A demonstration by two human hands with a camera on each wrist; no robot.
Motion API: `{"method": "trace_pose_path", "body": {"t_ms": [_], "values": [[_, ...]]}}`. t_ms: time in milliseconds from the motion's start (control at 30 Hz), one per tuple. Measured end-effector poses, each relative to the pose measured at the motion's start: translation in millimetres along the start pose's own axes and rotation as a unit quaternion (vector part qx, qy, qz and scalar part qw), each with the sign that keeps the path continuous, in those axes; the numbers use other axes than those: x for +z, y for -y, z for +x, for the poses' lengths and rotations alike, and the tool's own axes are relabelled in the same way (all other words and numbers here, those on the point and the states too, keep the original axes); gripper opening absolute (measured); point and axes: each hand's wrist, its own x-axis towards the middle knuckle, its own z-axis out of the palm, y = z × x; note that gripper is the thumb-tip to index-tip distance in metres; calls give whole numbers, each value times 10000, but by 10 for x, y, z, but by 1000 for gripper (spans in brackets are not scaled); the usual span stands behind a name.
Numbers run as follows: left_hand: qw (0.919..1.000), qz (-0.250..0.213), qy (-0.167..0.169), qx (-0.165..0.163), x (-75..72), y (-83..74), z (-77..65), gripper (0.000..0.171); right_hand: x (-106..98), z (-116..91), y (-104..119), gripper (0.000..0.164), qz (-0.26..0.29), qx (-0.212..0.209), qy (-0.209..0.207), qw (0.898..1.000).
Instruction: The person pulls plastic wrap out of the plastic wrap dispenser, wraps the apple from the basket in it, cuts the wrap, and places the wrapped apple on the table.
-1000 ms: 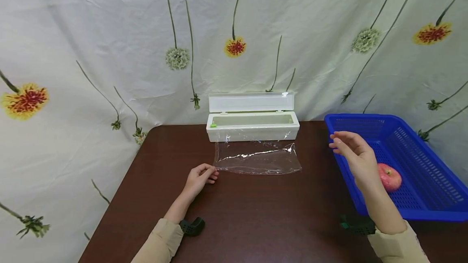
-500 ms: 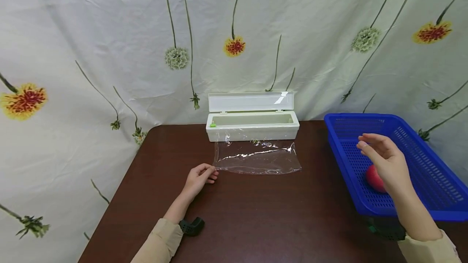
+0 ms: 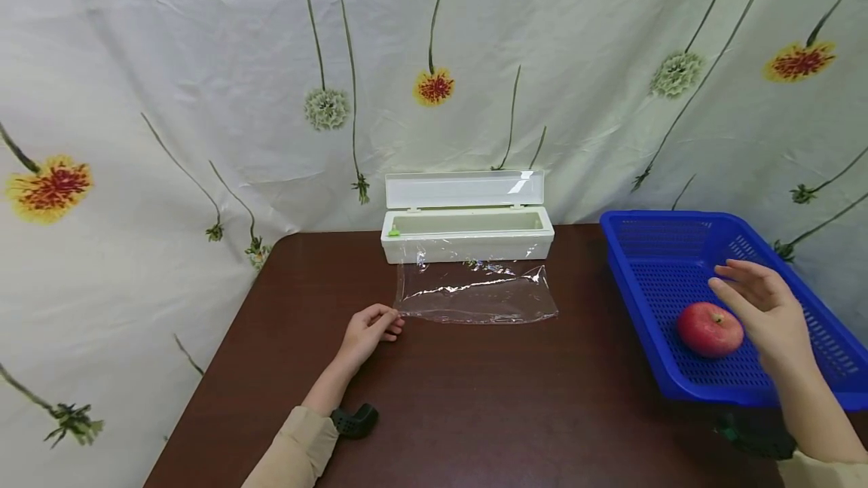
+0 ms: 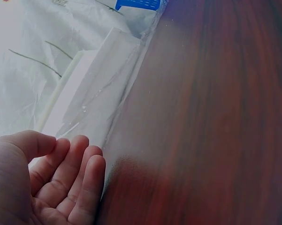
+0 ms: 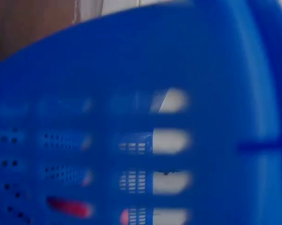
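A sheet of clear plastic wrap (image 3: 475, 300) hangs out over the front of a white wrap box (image 3: 468, 247) and lies on the table. At the sheet's near left corner, my left hand (image 3: 369, 330) pinches the edge between thumb and forefinger; the left wrist view shows the thumb meeting the forefinger. My right hand (image 3: 769, 315) is over the blue basket (image 3: 634, 322), holding nothing, its fingers loosely bent. Just left of it a red apple (image 3: 710, 330) lies on the basket floor. The right wrist view is filled by the basket wall (image 5: 131, 61), hiding that hand.
The box's lid (image 3: 464, 190) stands raised against the flowered cloth (image 3: 271, 59) behind the table. A small green slider (image 3: 394, 232) sits at the box's left end. The dark brown table (image 3: 475, 398) extends toward me. The basket occupies its right side.
My right hand has moved right and slightly down over the basket, so the apple it partly covered is now in full view. The left hand has stayed at the wrap's corner.
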Motion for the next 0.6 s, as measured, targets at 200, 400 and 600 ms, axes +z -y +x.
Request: {"method": "trace_pose_path", "body": {"t_ms": [200,400,600], "values": [[10000,33,-18,3,-1,-9,-2,20,-214,96,-355,48,-640,88,-68,9979],[10000,15,-15,-26,1,-2,-3,19,-446,266,-902,62,-2185,107,-340,9752],[10000,16,-22,-15,4,-13,-2,18,-457,204,-668,63,-2431,-39,90,9699]]}}
